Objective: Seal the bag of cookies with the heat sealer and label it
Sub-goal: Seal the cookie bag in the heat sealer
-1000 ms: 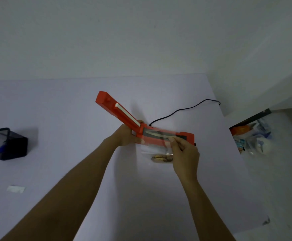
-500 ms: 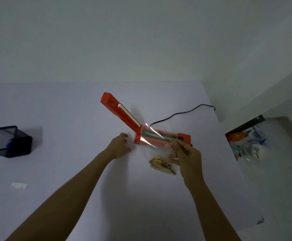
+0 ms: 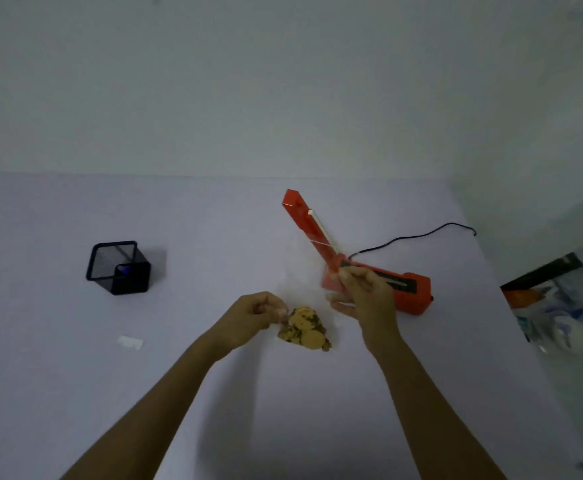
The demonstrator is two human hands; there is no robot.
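1. The clear bag (image 3: 305,289) of cookies (image 3: 304,328) is held up just in front of the red heat sealer (image 3: 369,271), whose lid stands raised; open tabletop (image 3: 214,237) lies left and toward the person.
2. The right hand (image 3: 364,296) pinches the bag's upper edge in its grip; the left hand (image 3: 253,315) pinches the bag beside the cookies.
3. Half a second ago the left hand was empty near the sealer's hinge; the bag has since come clear of the sealing bar.
4. A black mesh holder (image 3: 118,266) and a white label (image 3: 130,342) sit well left. The power cord (image 3: 415,237) trails toward the tabletop's right edge. Plain walls stand behind.
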